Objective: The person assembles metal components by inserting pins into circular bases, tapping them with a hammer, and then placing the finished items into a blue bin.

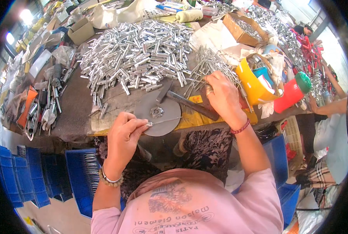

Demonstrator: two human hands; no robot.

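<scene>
My left hand (125, 130) pinches the end fitting of a thin metal rod (164, 121) between thumb and forefinger. The rod points right, over a round grey metal disc (142, 107) at the table's front edge. A small metal star-shaped piece (157, 112) sits mid-disc. Against the disc's far right side lies a hammer (191, 104), its dark handle slanting toward my right arm. My right hand (222, 93) is closed, fingertips at the near side of a heap of thin metal rods (211, 64); what they grip, if anything, is hidden.
A large pile of short metal tubes (139, 54) covers the table's middle. To the right stand a yellow container (252, 80), a red one with a green top (291, 95) and a cardboard box (242, 31). Bagged tools (45, 97) lie left; blue bins (78, 175) sit below. Another person's arm (332, 107) shows right.
</scene>
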